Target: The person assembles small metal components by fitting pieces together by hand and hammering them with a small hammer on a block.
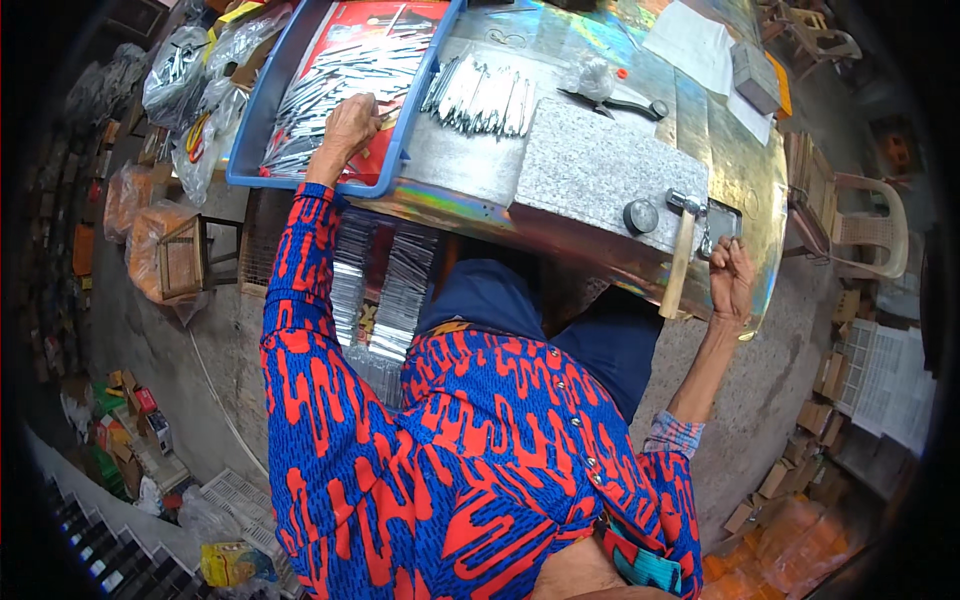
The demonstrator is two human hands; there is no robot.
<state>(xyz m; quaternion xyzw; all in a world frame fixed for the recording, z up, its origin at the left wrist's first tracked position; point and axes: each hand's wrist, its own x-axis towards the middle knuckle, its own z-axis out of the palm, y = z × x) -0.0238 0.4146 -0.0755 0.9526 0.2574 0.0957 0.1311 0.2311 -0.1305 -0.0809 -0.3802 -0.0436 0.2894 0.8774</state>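
My left hand (350, 130) is over the near part of a blue plastic tray (402, 150), its fingers curled together. Whether a piece is between them I cannot make out. Many thin silver metal rods (345, 85) lie loosely in the tray on a red sheet. At the right end of the table, my right hand (732, 275) is closed, fingertips bunched beside a small dark recess holding little metal parts (706, 244). What it grips, if anything, is hidden. Near it a hammer (684, 240) rests head-up on a speckled stone slab (610, 165), its wooden handle overhanging the table's front edge.
A round dark disc (640, 216) sits on the slab. Behind are pliers (625, 105), a grey block (756, 78) and white paper (690, 45). A neat row of metal rods (480, 97) lies right of the tray. Bundled strips (405, 280) are under the table; a plastic chair (870, 225) stands right.
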